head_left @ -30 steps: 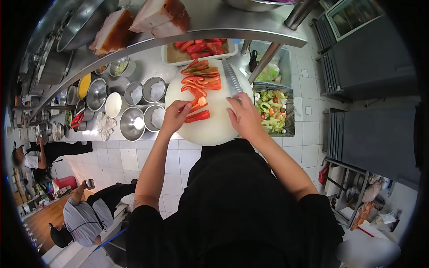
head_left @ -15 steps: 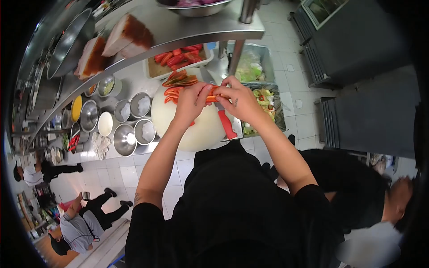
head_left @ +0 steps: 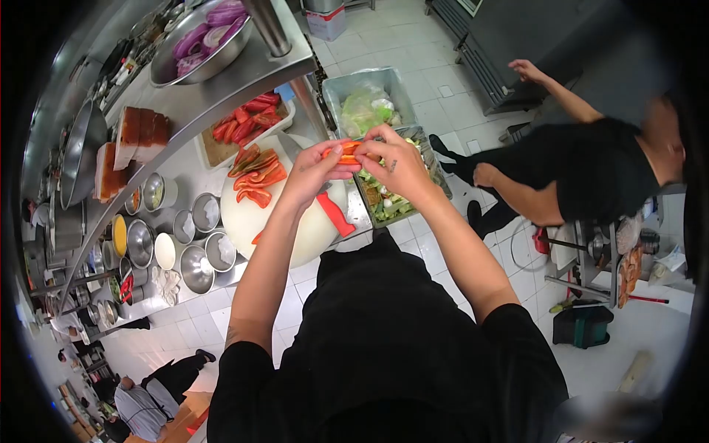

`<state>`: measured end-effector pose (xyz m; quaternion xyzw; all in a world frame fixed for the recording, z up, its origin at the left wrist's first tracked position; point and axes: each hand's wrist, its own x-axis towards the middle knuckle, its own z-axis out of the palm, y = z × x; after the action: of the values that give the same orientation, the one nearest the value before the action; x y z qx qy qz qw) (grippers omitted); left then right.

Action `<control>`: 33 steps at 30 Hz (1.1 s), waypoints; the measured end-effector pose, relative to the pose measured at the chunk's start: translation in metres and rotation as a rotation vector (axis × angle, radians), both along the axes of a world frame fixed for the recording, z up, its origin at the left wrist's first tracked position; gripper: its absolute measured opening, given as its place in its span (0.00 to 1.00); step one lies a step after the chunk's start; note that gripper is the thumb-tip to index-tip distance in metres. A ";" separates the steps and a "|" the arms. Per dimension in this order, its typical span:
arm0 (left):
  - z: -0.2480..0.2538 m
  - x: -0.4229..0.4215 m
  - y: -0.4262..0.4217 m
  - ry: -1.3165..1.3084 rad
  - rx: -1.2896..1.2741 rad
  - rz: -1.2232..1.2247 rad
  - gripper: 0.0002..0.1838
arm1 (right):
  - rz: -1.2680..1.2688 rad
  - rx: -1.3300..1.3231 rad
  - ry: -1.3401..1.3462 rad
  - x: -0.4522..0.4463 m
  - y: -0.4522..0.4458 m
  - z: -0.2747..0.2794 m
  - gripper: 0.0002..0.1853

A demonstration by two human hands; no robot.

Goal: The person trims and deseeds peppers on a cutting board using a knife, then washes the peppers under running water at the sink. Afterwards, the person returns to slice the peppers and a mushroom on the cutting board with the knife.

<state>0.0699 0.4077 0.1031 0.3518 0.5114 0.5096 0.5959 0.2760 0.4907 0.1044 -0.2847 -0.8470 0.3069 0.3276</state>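
My left hand [head_left: 312,171] and my right hand [head_left: 395,166] are both closed on a piece of red pepper [head_left: 346,150], held up between them. Under and beside the left forearm lies a round white cutting board [head_left: 303,238]. Cut red pepper pieces [head_left: 260,179], some with darker greenish skin, are heaped on its far left part. A knife with a red handle [head_left: 337,215] rests along the board's right edge, partly hidden by my left hand. Just below my right hand stands a bin of vegetable scraps [head_left: 391,205].
Beyond the board is a tray [head_left: 286,119] of red peppers. A second bin [head_left: 402,88] holds a pale green bag. Metal bowls [head_left: 197,267] line the counter's left. An overhead shelf [head_left: 214,103] carries meat chunks [head_left: 136,140] and a bowl of purple onions [head_left: 210,40]. A co-worker [head_left: 583,173] stands right.
My view has turned, so the counter sits further left. My hands, still on the pepper piece, are now off the board's right side, near the bins. The co-worker at right shows more fully.
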 end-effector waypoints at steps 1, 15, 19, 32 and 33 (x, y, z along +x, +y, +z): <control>-0.009 0.003 0.001 0.002 0.000 -0.001 0.24 | 0.011 0.009 -0.002 0.002 0.001 0.000 0.04; -0.011 0.037 0.003 0.355 0.098 0.270 0.23 | -0.011 0.025 -0.005 -0.008 0.001 -0.008 0.06; -0.008 0.047 0.004 0.447 0.154 0.316 0.24 | 0.009 -0.081 0.102 -0.004 0.017 -0.023 0.06; -0.021 0.061 0.034 0.409 0.264 0.408 0.21 | -0.092 -0.131 0.146 0.014 0.056 -0.069 0.06; -0.024 0.061 0.035 0.435 0.249 0.423 0.21 | -0.064 -0.160 -0.005 0.022 0.071 -0.109 0.11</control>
<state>0.1308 0.4430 0.0795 0.4086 0.6220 0.5937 0.3060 0.2979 0.5617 -0.0042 -0.3378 -0.8111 0.3621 0.3112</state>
